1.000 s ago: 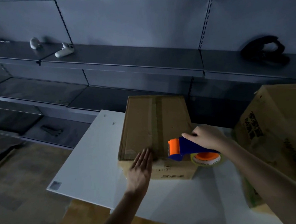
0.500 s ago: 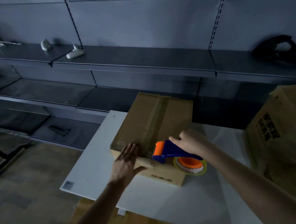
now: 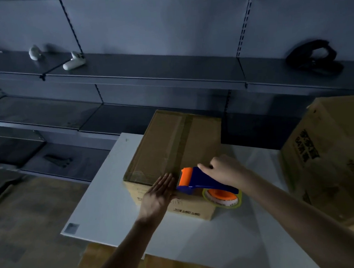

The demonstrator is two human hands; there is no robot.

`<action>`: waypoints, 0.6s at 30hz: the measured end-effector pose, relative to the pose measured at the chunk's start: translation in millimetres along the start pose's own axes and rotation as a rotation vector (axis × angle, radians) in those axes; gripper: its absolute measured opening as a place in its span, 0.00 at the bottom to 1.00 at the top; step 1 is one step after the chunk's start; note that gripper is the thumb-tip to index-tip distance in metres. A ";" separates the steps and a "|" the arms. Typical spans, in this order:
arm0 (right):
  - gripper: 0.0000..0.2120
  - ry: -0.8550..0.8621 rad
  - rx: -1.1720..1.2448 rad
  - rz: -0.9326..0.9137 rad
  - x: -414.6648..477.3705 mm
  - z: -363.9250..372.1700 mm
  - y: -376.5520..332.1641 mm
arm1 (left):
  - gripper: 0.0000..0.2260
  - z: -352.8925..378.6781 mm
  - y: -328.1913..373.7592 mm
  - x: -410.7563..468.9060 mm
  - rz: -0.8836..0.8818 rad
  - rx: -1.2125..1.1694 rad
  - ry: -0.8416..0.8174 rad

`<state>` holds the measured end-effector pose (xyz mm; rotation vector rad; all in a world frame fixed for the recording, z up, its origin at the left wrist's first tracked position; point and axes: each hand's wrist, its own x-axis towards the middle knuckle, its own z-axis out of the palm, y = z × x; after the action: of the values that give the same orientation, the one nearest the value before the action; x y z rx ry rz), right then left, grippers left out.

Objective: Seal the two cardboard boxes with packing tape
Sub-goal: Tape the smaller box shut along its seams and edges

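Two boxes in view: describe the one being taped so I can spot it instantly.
On the white table, mid-frame, lies the smaller cardboard box, a tape strip running down its top. The left hand presses flat on its near edge and the right hand holds the blue-and-orange tape dispenser against it; the larger box at right goes untouched.

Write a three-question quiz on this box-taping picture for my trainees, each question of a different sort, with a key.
1. True or false: the left hand lies with straight fingers against the near edge of the small box.
2. What does the right hand grip? A) a knife B) a tape dispenser C) a marker
3. Fill the gap: the larger box stands on the person's ____ side.

Key: 1 true; 2 B; 3 right.
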<state>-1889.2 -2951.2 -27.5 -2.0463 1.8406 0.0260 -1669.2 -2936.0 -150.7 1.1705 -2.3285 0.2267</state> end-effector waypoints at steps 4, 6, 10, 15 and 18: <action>0.26 -0.030 0.001 0.038 -16.7 -20.1 22.4 | 0.18 -0.8 -1.2 0.5 0.012 -0.007 0.005; 0.26 -0.051 0.018 0.078 -24.9 -24.9 37.7 | 0.22 -1.0 -1.0 2.2 0.002 -0.015 0.012; 0.26 -0.050 0.054 0.094 -30.9 -12.3 54.7 | 0.21 -2.7 0.4 0.8 -0.020 -0.033 -0.026; 0.26 -0.043 0.083 0.149 -49.4 -19.9 88.7 | 0.27 0.9 0.2 1.1 -0.070 -0.020 -0.070; 0.27 -0.002 0.029 0.103 -50.1 -8.9 93.9 | 0.31 -5.5 9.5 6.8 -0.130 0.023 -0.125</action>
<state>-1988.5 -2912.1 -31.3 -1.9297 1.9322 0.0298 -1678.0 -2932.9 -141.7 1.3780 -2.3501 0.1372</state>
